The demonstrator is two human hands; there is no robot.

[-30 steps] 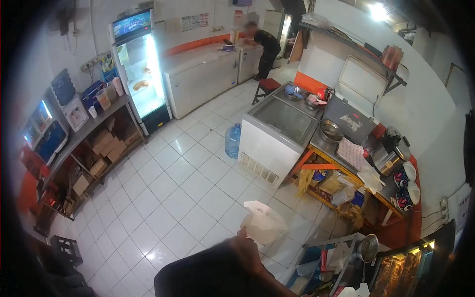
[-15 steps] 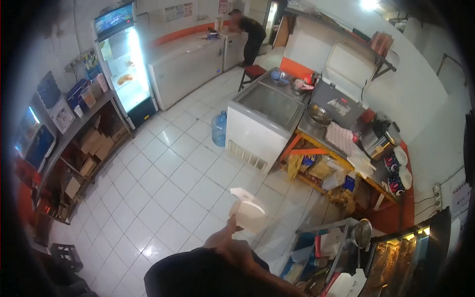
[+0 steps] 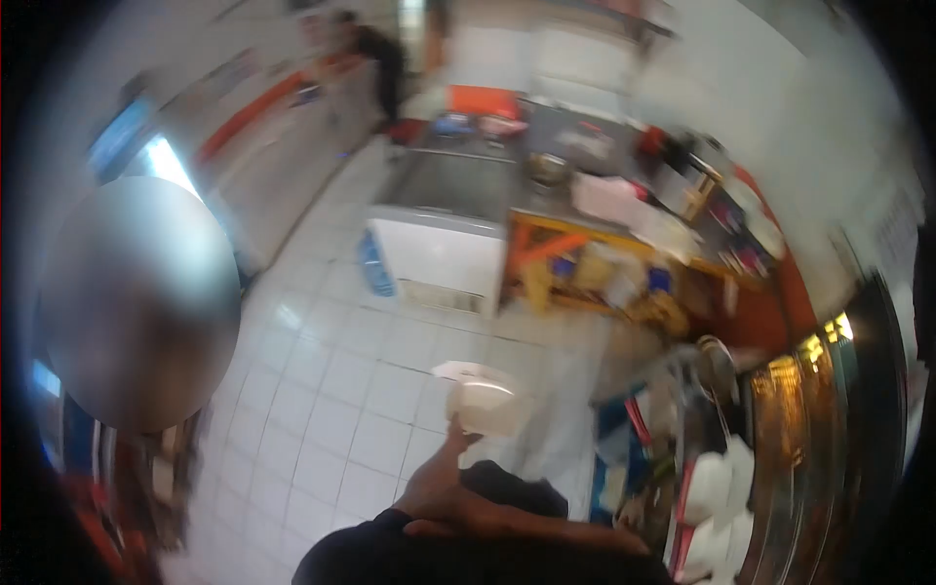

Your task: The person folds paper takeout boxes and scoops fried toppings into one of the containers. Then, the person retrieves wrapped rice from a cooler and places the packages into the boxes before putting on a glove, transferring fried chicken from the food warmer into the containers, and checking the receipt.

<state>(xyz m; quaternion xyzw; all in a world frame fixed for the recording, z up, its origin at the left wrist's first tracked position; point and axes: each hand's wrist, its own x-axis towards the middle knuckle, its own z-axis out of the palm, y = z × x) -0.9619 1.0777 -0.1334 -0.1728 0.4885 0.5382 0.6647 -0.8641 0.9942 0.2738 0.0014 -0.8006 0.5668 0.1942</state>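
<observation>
My left hand (image 3: 456, 436) is closed on a white paper takeout box (image 3: 483, 405), held out over the tiled floor with its flap raised. My right forearm stretches across my body toward the lower right. At its end, my right hand (image 3: 639, 531) is by a cluttered metal rack, smeared by motion, so its fingers cannot be made out. Close to that hand stand white takeout boxes (image 3: 717, 487) with red sides.
A glass-fronted lit cabinet (image 3: 799, 419) stands at right, near a metal strainer (image 3: 715, 366). Ahead are a chest freezer (image 3: 439, 244) and a cluttered work table (image 3: 546, 219). A person in dark clothes (image 3: 380, 63) leans at the back. A blurred oval covers the left side.
The view has swung right, and the rack and lit cabinet show more fully. My right arm reaches further right. The box stays in my left hand.
</observation>
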